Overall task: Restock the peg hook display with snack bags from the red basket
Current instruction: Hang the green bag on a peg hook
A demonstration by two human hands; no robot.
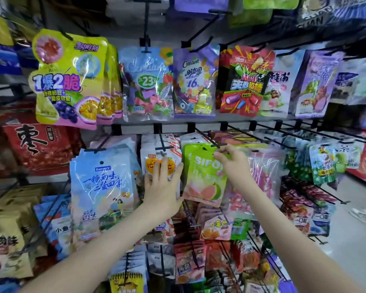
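Bright, even overhead light leaves few shadows and streaks white glare across the glossy snack bags [70, 79], while the wide-angle lens bends and smears the frame's edges, with the centre sharp and the corners softly blurred.

The right hand [234, 166] pinches the top right corner of a green plastic snack bag with a pink guava picture [203, 176], just under the tip of a black metal peg hook [211, 140]. The left hand [164, 187] lies flat with spread fingers on a white snack bag with an orange label [156, 159], just beside the green one. A tall light blue bag [101, 187] hangs to the left.
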